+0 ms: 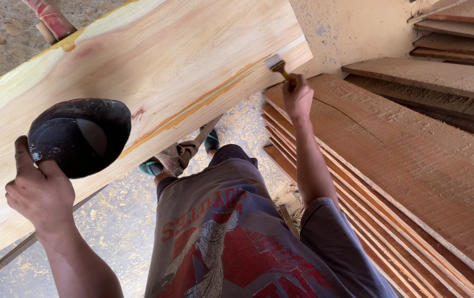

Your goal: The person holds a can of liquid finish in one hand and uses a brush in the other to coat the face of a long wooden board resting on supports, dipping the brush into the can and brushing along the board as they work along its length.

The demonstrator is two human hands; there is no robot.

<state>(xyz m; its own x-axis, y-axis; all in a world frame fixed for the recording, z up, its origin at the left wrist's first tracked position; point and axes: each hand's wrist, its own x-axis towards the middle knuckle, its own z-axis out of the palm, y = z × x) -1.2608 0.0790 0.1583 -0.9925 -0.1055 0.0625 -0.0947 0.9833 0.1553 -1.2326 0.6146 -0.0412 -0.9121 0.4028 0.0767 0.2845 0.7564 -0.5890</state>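
Observation:
A wide pale wooden plank with reddish streaks lies slanted across the view on a stand. My left hand grips the rim of a black bowl, held over the plank's near edge. My right hand is stretched out and holds a small paintbrush. The brush's bristles touch the plank's front edge near its right end.
Reddish-brown boards are stacked to the right, with more boards piled at the upper right. A pale wall stands behind. Sawdust covers the concrete floor. My feet in sandals stand under the plank.

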